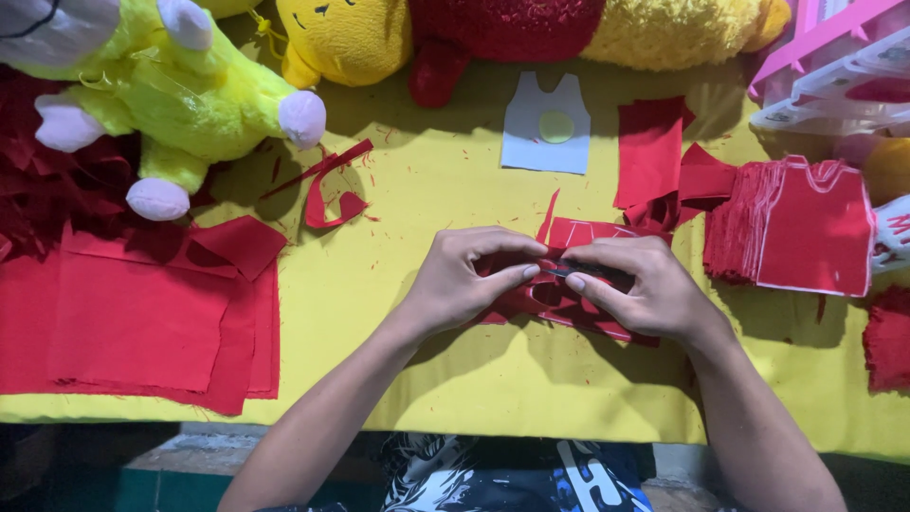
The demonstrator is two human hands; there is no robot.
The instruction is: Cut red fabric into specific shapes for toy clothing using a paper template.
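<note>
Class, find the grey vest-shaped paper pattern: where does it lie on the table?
The pattern lies flat at the table's far edge, centre of the head view, below the red plush toy and left of a red cloth piece.

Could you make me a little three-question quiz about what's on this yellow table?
1. True or false: both hands are on the small piece of red felt.
2. Which lies at the person's right? A) stack of cut red vest shapes B) yellow-green plush toy
3. What colour is the vest-shaped paper template at the far side?

Key: 1 true, left hand and right hand both pinch it. 2 A. 3 white.
</note>
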